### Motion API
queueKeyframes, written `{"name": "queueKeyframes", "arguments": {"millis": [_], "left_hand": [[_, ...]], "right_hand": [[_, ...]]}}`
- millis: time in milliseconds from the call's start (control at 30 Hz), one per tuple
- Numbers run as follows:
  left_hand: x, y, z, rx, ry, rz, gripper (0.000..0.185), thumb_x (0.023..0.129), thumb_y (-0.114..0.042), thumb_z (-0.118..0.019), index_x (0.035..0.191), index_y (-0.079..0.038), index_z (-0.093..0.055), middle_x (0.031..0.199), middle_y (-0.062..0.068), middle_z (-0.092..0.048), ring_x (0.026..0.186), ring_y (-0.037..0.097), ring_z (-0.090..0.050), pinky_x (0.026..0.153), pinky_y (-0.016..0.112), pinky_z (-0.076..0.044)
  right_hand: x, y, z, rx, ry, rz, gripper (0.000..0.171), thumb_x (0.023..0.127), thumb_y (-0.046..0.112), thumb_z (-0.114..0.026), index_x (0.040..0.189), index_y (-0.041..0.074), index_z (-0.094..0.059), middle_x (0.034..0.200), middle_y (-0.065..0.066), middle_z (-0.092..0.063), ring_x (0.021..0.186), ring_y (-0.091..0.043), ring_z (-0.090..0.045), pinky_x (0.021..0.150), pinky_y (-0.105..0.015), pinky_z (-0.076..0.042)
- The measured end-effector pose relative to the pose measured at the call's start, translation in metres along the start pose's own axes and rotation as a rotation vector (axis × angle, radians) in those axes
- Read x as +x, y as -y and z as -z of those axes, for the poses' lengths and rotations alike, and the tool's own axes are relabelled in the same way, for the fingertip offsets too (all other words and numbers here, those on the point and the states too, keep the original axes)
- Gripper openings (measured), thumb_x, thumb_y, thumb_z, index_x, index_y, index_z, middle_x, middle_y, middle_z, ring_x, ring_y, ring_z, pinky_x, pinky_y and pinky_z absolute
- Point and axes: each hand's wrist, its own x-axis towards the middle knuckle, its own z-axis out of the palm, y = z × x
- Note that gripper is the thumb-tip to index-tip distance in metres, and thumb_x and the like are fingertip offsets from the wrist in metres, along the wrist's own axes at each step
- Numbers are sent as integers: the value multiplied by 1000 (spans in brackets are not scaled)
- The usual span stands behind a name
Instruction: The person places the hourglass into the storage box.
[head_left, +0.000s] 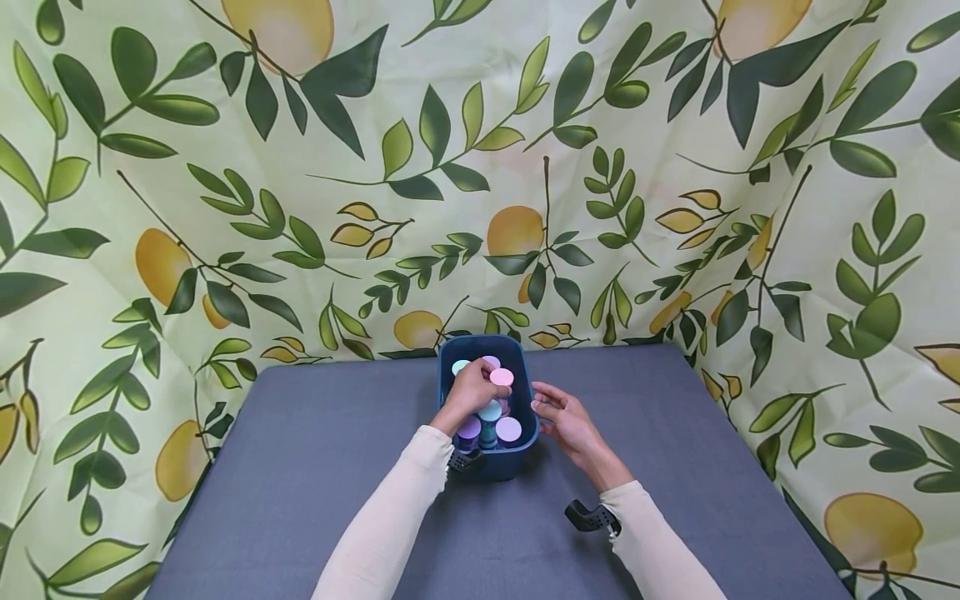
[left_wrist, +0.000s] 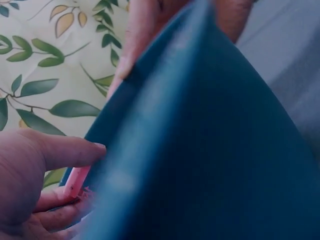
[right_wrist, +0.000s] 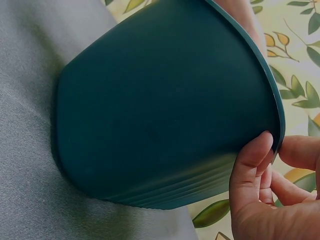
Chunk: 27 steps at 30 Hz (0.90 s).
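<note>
A deep blue plastic bin [head_left: 491, 467] stands on the table, holding several small jars with pastel lids, among them a purple-lidded jar [head_left: 468, 427], a pale lilac-lidded jar [head_left: 508, 430] and a light blue-lidded jar [head_left: 491, 410]. Inside the bin's opening, my left hand [head_left: 474, 390] pinches a pink-lidded jar [head_left: 501, 377] between thumb and fingers. The left wrist view shows the edge of its pink lid [left_wrist: 77, 179]; the bin wall hides the rest. My right hand [head_left: 564, 418] grips the bin's right rim, with fingertips [right_wrist: 260, 147] against the outer wall.
A grey cloth covers the table [head_left: 330, 467]. Behind and beside it hangs a fabric backdrop [head_left: 450, 275] printed with leaves and fruit. Dark bands circle both wrists, the right one being a black wrist strap [head_left: 591, 517].
</note>
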Motion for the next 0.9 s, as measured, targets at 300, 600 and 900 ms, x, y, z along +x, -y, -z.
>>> {"name": "queueKeyframes", "arguments": {"millis": [300, 600, 900], "left_hand": [[-1, 4, -6, 81, -46, -70, 37, 77, -21, -82, 102, -3, -62, 90, 11, -68, 76, 19, -59, 66, 28, -48], [-2, 6, -8, 176, -118, -92, 35, 77, -24, -82, 100, -6, -64, 92, 10, -71, 83, 23, -61, 79, 38, -47], [-1, 6, -8, 208, -112, -71, 34, 77, -25, -81, 100, -6, -64, 93, 11, -72, 89, 26, -63, 91, 47, -38]], "right_hand": [[1, -1, 1, 9, 4, 4, 44, 98, 12, -57, 141, 9, -50, 110, -4, -54, 97, -17, -55, 76, -30, -50], [2, -2, 0, 18, 7, -8, 44, 98, 13, -57, 142, 10, -49, 118, -11, -53, 98, -18, -56, 76, -28, -50], [2, -2, 1, 2, 7, -11, 45, 98, 14, -58, 142, 10, -49, 119, -10, -54, 92, -15, -55, 68, -25, -48]]}}
